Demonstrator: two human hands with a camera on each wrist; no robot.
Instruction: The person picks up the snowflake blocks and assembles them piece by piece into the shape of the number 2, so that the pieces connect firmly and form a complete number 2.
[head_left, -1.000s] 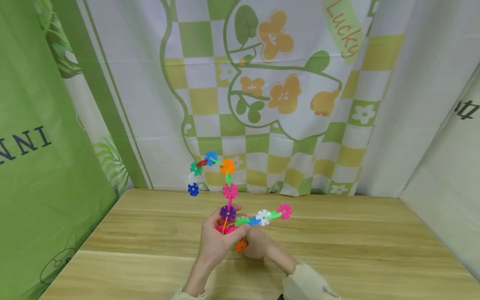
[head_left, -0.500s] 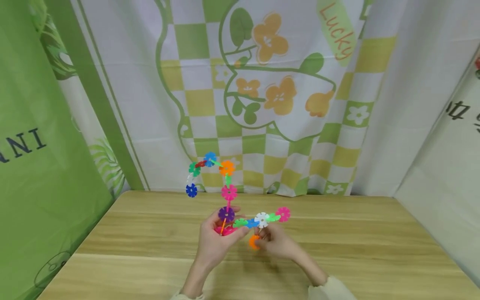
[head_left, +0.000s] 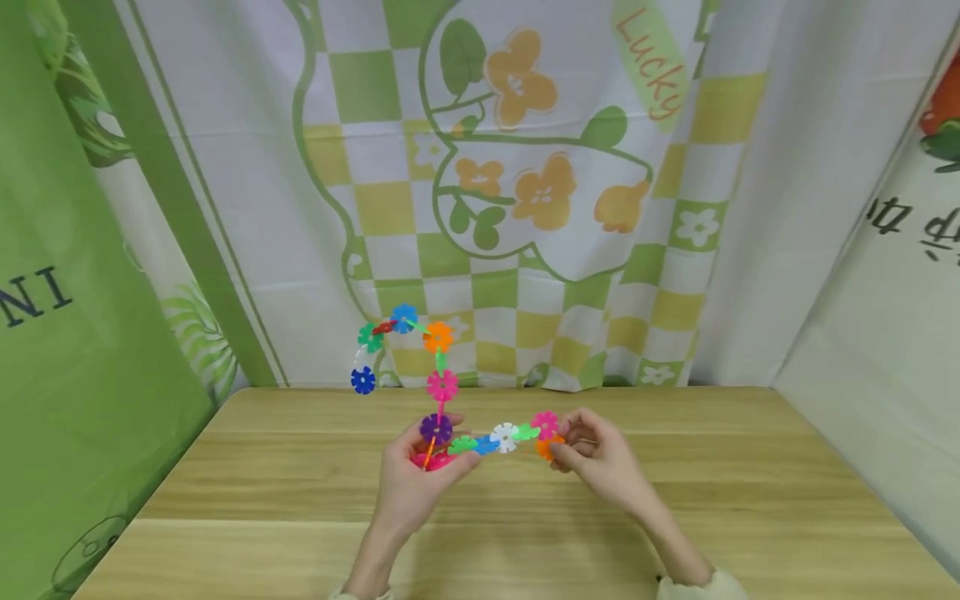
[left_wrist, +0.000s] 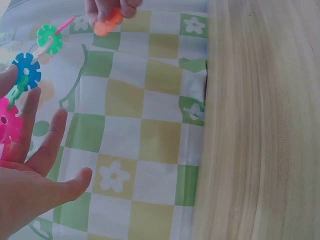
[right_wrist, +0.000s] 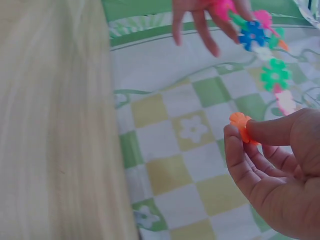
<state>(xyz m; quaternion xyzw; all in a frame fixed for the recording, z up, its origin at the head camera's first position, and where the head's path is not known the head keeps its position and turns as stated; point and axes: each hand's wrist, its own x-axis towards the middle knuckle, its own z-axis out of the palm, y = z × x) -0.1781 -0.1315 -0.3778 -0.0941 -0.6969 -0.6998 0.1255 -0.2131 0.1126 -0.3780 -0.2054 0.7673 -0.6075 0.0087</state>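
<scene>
A structure of colourful snowflake discs (head_left: 442, 385) stands up from my left hand (head_left: 438, 446), which grips its base at the purple disc (head_left: 436, 428). One chain rises and curls left to a blue disc (head_left: 363, 380). A second chain runs right through a white disc (head_left: 505, 437) to a pink disc (head_left: 545, 423). My right hand (head_left: 561, 450) pinches a loose orange disc (head_left: 546, 449) just under that pink end disc. In the right wrist view, thumb and forefinger of the right hand (right_wrist: 243, 136) squeeze the orange disc (right_wrist: 237, 120). The left wrist view shows left hand fingers (left_wrist: 35, 135) behind a pink disc (left_wrist: 6, 125).
The wooden table (head_left: 675, 500) lies under both hands. A checked flower-print cloth (head_left: 525, 208) hangs behind it, a green sheet (head_left: 75, 333) on the left and a white sheet (head_left: 885, 333) on the right.
My right hand has carried the orange disc from below the left hand up and right to the pink end of the sideways chain. The left hand keeps holding the structure.
</scene>
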